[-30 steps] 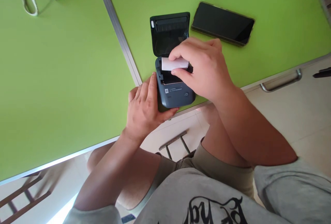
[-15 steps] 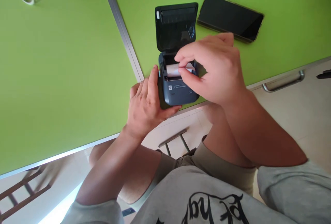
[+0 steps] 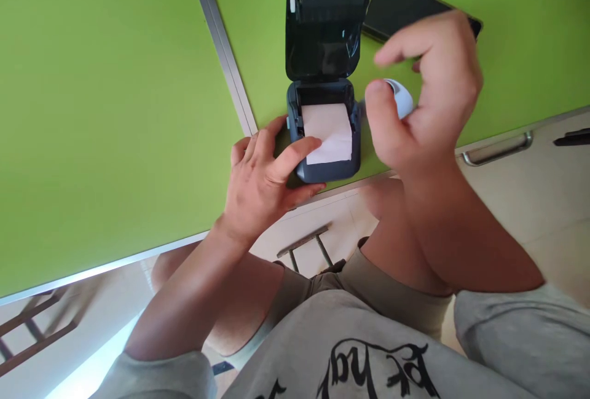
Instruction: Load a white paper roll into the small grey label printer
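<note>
A small dark blue-grey label printer [image 3: 306,171] rests near the table's edge with its black lid [image 3: 325,33] raised. White paper [image 3: 334,131] comes out of its bay and lies over the front of the body. My left hand [image 3: 260,171] grips the printer from the left, its index fingertip pressing on the paper and its thumb along the front edge. My right hand [image 3: 436,88] hovers to the right of the printer, thumb and fingers apart, slightly blurred. Partly hidden behind that hand is a white rounded object [image 3: 404,101]; I cannot make out its kind.
A black phone [image 3: 399,8] lies behind my right hand, which covers part of it. The green table [image 3: 115,110] has a metal strip [image 3: 221,42] running across it. Beyond the front edge are a drawer handle [image 3: 498,150] and a stool [image 3: 304,242].
My right hand has let go of the paper and moved right, away from the printer. The paper now extends over the printer's front. My left index finger has moved onto it.
</note>
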